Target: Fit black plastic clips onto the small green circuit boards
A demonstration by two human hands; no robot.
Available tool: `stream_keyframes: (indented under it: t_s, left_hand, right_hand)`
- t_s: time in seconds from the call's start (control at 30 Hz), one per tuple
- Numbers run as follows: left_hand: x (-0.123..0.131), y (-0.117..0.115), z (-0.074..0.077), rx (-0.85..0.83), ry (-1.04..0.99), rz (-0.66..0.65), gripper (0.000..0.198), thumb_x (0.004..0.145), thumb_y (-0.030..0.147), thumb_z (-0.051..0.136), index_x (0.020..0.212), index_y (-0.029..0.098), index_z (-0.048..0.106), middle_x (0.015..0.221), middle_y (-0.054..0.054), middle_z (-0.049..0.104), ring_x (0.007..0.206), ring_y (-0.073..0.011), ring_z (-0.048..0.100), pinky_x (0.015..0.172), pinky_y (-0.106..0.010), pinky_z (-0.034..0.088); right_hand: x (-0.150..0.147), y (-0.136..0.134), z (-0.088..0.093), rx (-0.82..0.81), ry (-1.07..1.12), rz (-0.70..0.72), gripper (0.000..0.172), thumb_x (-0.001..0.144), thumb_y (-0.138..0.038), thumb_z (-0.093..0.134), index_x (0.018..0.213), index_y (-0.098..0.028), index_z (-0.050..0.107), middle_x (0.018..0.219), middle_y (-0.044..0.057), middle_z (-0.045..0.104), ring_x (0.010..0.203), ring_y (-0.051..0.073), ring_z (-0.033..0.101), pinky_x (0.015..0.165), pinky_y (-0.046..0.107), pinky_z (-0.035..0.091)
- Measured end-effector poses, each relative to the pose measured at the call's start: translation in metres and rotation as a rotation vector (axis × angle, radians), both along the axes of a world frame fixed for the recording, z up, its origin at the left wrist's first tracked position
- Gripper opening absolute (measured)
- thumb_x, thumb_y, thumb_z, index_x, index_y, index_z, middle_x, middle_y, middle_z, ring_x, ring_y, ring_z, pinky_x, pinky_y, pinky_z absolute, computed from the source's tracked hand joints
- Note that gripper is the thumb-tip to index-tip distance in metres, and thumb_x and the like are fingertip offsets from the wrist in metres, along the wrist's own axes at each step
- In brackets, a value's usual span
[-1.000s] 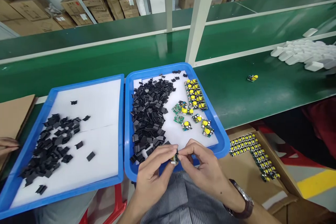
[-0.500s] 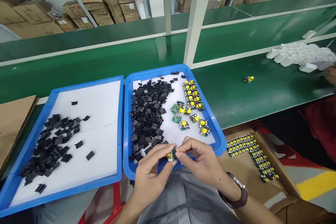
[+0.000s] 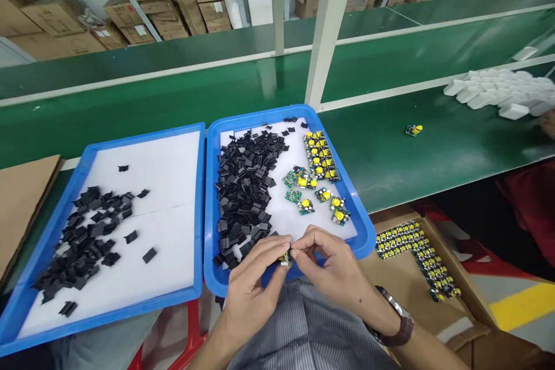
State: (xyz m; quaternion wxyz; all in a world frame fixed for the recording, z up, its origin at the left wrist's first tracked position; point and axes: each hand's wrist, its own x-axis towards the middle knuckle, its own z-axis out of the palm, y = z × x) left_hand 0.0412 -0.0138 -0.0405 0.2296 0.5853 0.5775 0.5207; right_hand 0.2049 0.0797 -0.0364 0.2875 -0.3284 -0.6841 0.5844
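Note:
Between my two hands, over the near edge of the right blue tray (image 3: 210, 208), is a small circuit board (image 3: 285, 256) with a yellow part. My left hand (image 3: 255, 280) pinches it between thumb and fingers. From the other side, the thumb and forefinger of my right hand (image 3: 327, 260) close on the board's edge; the fingertips cover much of it. A heap of folded black pieces (image 3: 245, 191) fills the tray's left half. Loose circuit boards (image 3: 306, 206) lie to the right, below a tight block of boards (image 3: 321, 155).
Left stands a second blue tray (image 3: 198, 214) with more black pieces (image 3: 93, 231). A cardboard box (image 3: 390, 283) with rows of boards (image 3: 427, 260) sits at lower right. On the green bench (image 3: 373, 156) are one board (image 3: 414, 130), white casings (image 3: 498, 89) and another person's hand (image 3: 548, 122). A post (image 3: 329, 29) rises behind.
The view has shifted very slightly. My hands stay together on the board, which is turned a little and more covered by my fingers.

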Motion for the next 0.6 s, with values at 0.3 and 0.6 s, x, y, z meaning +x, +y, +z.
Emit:
stream_keyframes:
  t_s: [0.3,0.6]
  left_hand:
    - [0.005,-0.003,-0.002,-0.099,-0.068,0.090,0.052,0.093,0.009,0.069,0.139,0.032,0.065,0.133,-0.007,0.072,0.125,-0.0242,0.067,0.108,-0.039,0.058]
    - [0.012,-0.004,-0.005,-0.002,0.038,0.183,0.055,0.091,0.007,0.070,0.140,0.031,0.065,0.127,-0.005,0.074,0.117,-0.0215,0.071,0.107,-0.034,0.057]
  right_hand:
    - [0.009,0.001,0.000,-0.076,0.181,0.004,0.022,0.096,-0.022,0.074,0.117,-0.029,0.076,0.106,0.004,0.074,0.090,0.018,0.072,0.082,0.032,0.062]
    - [0.010,-0.016,-0.004,0.183,0.142,-0.045,0.047,0.096,-0.010,0.070,0.137,-0.035,0.070,0.127,0.006,0.072,0.116,0.022,0.070,0.100,0.037,0.061]
